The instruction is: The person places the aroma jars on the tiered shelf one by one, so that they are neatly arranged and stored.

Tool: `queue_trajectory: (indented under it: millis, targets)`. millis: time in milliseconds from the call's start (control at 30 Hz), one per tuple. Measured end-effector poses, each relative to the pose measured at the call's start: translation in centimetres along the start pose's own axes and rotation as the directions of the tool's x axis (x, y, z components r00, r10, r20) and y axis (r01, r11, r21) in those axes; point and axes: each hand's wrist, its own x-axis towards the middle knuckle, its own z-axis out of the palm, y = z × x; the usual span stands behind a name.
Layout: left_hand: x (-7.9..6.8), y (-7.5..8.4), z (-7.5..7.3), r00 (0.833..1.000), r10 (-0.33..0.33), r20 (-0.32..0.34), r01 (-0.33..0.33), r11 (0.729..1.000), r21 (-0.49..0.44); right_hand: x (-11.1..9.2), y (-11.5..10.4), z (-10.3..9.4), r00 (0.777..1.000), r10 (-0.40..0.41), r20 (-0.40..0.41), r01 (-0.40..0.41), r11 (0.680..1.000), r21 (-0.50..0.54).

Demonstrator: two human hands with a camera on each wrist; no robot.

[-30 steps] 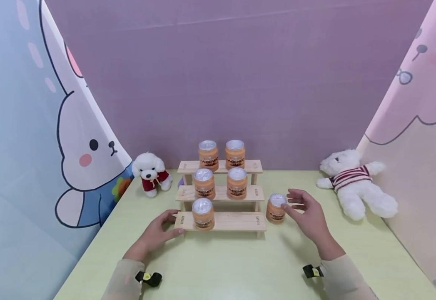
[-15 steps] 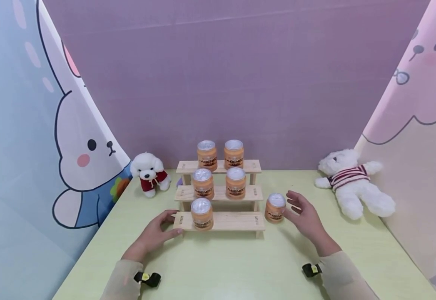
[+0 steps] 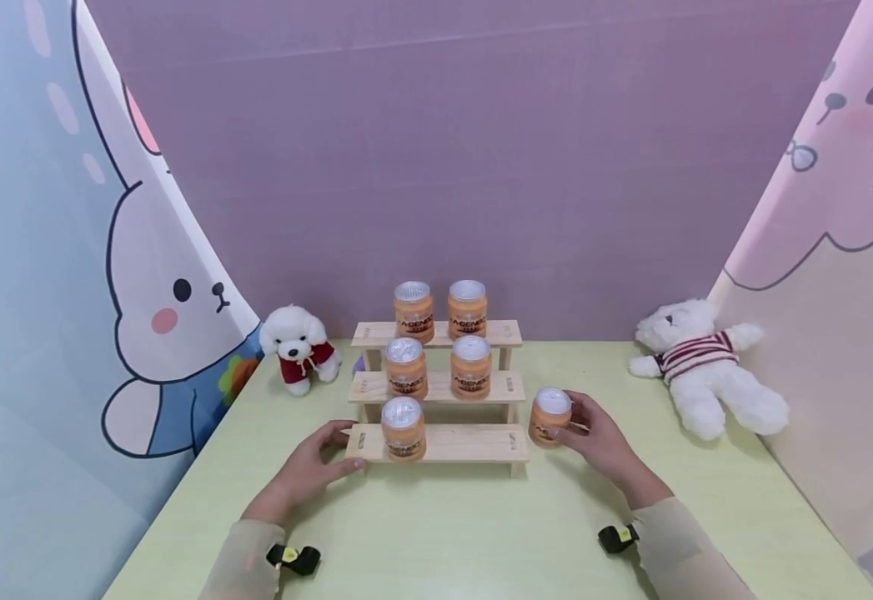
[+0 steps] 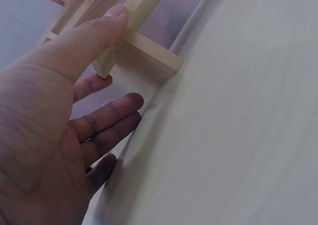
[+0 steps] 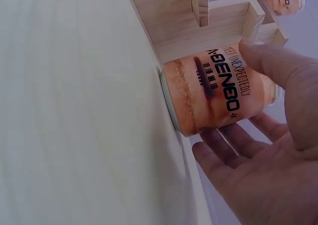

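Note:
A three-tier wooden shelf stand [image 3: 474,443] holds orange cans with silver lids: two on the top tier, two on the middle one, and a single can [image 3: 404,432] at the left of the lowest. My left hand [image 3: 316,471] pinches the left end of the lowest plank; in the left wrist view its thumb [image 4: 112,24] lies on the wood and the other fingers extend below. To the stand's right, another orange can [image 3: 549,421] is upright on the table. My right hand [image 3: 601,442] grips it, thumb on the label and fingers round the far side [image 5: 218,93].
A white plush dog [image 3: 298,346] in a red top sits left of the stand. On the right a white teddy bear [image 3: 706,367] in a striped sweater lies on the pale table [image 3: 444,533]. A purple cloth backdrop [image 3: 481,167] rises behind.
My right hand has moved left and closed its fingers and thumb round the can beside the stand. The left hand keeps its place on the lowest plank, and the cans stay where they were.

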Motion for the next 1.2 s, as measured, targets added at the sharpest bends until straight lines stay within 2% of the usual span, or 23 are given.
queue_trajectory:
  millis: [133,367,467,700,967,1200]
  targets:
    - [0.0,-0.1,0.0,1.0,0.0,0.0,0.0,1.0,-0.003,-0.1,-0.6,0.3,1.0,0.018,-0.014,-0.018,1.0,-0.007]
    - [0.0,-0.2,0.0,1.0,-0.009,0.002,0.009,1.0,-0.007,-1.1,-4.2,0.6,1.0,0.029,-0.007,-0.03,0.997,-0.077]
    - [0.0,-0.2,0.0,1.0,-0.013,0.001,0.013,1.0,-0.007,-1.3,-4.8,0.7,1.0,0.019,-0.013,-0.02,0.993,-0.113]
    - [0.0,-0.1,-0.1,1.0,-0.007,-0.002,0.007,1.0,0.001,0.0,0.1,0.3,0.999,0.019,-0.042,-0.026,0.986,-0.164]
    - [0.0,-0.1,0.1,1.0,-0.014,-0.009,0.014,1.0,0.003,-0.2,0.2,0.2,0.998,0.036,-0.047,-0.043,0.986,-0.162]
    - [0.1,-0.1,0.1,1.0,0.023,-0.003,-0.023,1.0,0.011,-0.3,0.2,0.2,0.999,0.006,-0.037,-0.012,0.987,-0.162]
